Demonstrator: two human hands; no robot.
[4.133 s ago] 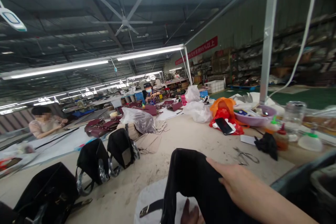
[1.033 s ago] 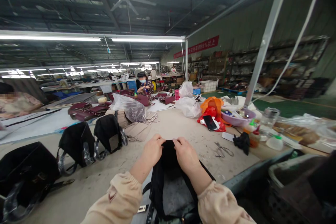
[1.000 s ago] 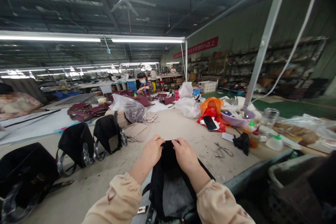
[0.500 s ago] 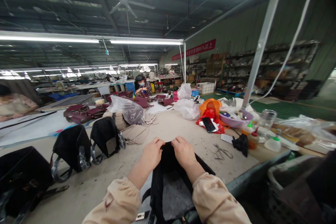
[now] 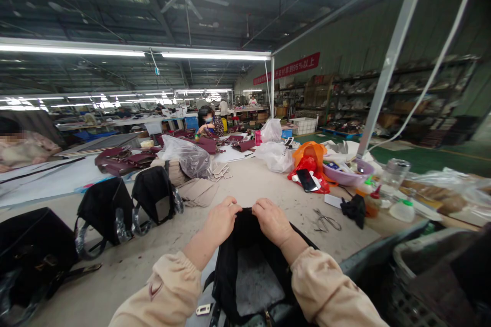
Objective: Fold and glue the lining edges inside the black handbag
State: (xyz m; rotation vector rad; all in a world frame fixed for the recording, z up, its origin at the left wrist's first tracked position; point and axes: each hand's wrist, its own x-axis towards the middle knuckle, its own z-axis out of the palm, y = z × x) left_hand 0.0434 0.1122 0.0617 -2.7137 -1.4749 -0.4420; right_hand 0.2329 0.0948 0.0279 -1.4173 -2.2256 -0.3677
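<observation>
A black bag (image 5: 226, 286) stands in front of me at the table's near side, its mouth facing up and a greyish inside showing. Its far rim is pinched by my left hand (image 5: 221, 222) on the left and by my right hand (image 5: 271, 220) on the right, a small gap between them. Fingers of both hands are bent over the edge, and the tips are partly hidden. By the bag's lower left lies a small metal clasp plate (image 5: 204, 309). Three more black bags, such as the middle one (image 5: 105, 207), stand in a row to the left.
Scissors (image 5: 326, 220) lie right of the bag, near a black cloth (image 5: 353, 208), small bottles (image 5: 402, 210) and a purple basin (image 5: 347, 176). A phone (image 5: 306, 180) rests on a red plastic bag. Maroon pieces (image 5: 123, 161) lie further back. Another person (image 5: 26, 150) sits at far left.
Both hands keep their grip on the far rim. The bag's near left side has shifted and spread slightly leftward, and the forearms sit a little wider. My view has turned slightly.
</observation>
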